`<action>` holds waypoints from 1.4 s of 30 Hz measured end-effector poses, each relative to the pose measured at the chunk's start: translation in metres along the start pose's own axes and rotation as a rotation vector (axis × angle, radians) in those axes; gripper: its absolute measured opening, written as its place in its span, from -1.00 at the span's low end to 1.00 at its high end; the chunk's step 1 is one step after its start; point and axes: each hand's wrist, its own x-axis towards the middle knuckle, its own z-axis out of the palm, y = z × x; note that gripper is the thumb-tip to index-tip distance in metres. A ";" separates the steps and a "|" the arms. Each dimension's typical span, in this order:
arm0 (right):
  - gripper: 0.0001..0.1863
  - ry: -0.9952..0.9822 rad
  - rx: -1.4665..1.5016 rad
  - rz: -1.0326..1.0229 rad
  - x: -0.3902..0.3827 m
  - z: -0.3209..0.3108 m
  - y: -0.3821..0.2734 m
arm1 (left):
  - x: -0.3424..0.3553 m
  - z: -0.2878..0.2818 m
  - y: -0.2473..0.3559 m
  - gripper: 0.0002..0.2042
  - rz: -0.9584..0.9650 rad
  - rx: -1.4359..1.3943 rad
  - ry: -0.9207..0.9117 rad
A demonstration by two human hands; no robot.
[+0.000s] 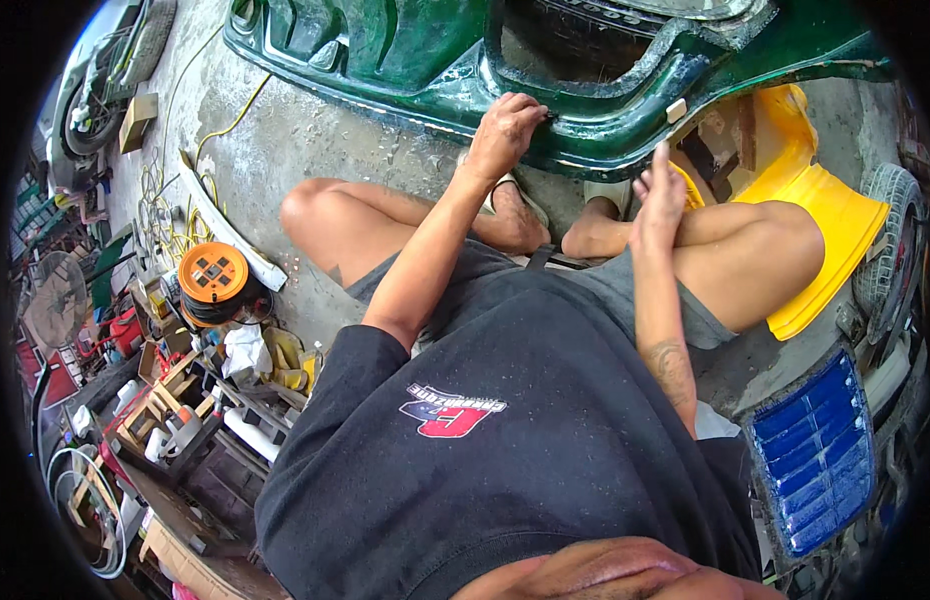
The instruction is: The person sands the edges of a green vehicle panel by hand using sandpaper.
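Well, hard moulded shell meets rough grey concrete (315, 130) here: the green panel (395, 45) spans twelve o'clock, ridged and curved around a rounded opening. Its dark paint is glossy, its lower rim scuffed and chipped. One left hand (510, 135) is on it, fingers curled close together; whether they pinch anything, I cannot tell. One right hand (660, 200) is near the rim toward one o'clock, one finger straight, others half bent. Count one curved yellow part (825, 225) at three, one slatted blue panel (815, 455) at four, one round orange reel (215, 262) at nine.
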 end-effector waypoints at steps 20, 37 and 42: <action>-0.07 0.002 0.602 0.066 0.027 0.057 0.046 | 0.011 0.043 0.035 -0.88 -0.208 -0.192 0.181; -0.18 -0.034 0.588 0.112 0.027 0.054 0.048 | 0.017 0.054 0.054 -0.82 -0.248 -0.225 0.143; -0.18 0.019 0.524 0.069 0.027 0.057 0.048 | 0.003 0.019 0.012 -0.87 -0.169 -0.163 0.039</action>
